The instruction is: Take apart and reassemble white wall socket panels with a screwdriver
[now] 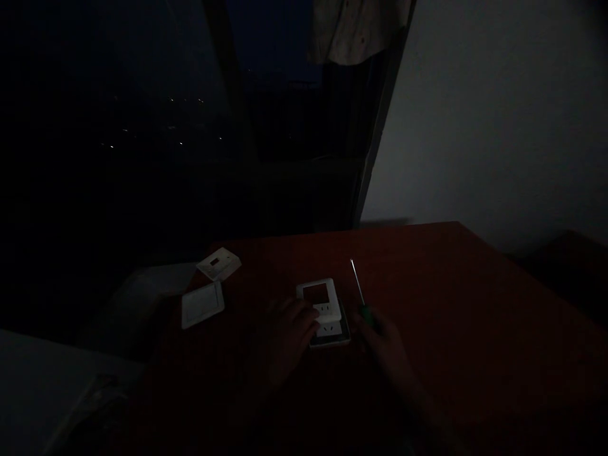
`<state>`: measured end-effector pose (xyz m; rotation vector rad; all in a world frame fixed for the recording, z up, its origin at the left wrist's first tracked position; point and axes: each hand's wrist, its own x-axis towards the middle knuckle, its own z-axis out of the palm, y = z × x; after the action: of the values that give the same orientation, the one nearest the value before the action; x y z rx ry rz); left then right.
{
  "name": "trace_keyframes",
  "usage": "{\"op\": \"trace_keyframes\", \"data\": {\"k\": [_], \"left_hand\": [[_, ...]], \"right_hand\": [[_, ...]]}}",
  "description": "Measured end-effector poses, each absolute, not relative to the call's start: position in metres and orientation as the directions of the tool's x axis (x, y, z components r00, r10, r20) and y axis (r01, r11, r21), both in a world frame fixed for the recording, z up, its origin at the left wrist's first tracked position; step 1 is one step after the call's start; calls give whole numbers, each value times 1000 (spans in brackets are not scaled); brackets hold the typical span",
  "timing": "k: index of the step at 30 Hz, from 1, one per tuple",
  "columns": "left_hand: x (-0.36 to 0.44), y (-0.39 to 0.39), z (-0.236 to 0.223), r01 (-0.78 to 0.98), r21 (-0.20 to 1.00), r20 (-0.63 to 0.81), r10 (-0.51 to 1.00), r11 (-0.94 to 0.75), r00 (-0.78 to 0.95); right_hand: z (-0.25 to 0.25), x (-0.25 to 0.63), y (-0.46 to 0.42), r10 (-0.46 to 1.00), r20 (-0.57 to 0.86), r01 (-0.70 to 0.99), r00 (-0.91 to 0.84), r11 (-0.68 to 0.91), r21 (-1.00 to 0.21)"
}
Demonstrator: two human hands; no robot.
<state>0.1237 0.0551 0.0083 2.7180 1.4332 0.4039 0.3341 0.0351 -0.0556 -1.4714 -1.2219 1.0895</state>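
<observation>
In the dim head view, a white wall socket (330, 329) lies on the table, its slots facing up. A white cover frame (335, 304) with a large opening overlaps its upper part, slightly askew. My left hand (292, 326) comes from the left, its fingers closed on the lower left edge of that frame; the thumb is hard to see in the dark. To the right of the socket, my right hand (387, 345) is wrapped round the green handle of a screwdriver (358, 284). The metal shaft points up and away, its tip touching neither plate nor socket.
The reddish-brown table (427, 285) reaches a pale wall (484, 126) on the right. At its left edge lie a white plate (203, 305) and a whitish box-like piece (219, 265) with a small dark opening. Behind stands a dark window (285, 126) with a hanging curtain (356, 31).
</observation>
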Motion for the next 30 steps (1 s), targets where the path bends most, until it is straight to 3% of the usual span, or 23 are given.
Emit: {"op": "trace_keyframes", "data": {"k": [8, 13, 17, 25, 30], "left_hand": [[138, 33, 8, 777, 142, 216, 785, -613, 580], [139, 38, -17, 766, 182, 178, 787, -617, 591], [143, 42, -33, 752, 264, 160, 796, -604, 584], [132, 42, -47, 743, 461, 212, 874, -485, 438], [122, 52, -55, 681, 624, 109, 906, -383, 410]], "right_hand": [[-40, 326, 28, 965, -236, 0, 117, -238, -971], [-48, 328, 26, 968, -206, 112, 146, -223, -968], [-60, 330, 24, 980, -124, 241, 157, -159, -957], [-73, 334, 23, 987, -98, 323, 125, -133, -937], [-69, 333, 25, 990, -82, 337, 117, -117, -934]]}}
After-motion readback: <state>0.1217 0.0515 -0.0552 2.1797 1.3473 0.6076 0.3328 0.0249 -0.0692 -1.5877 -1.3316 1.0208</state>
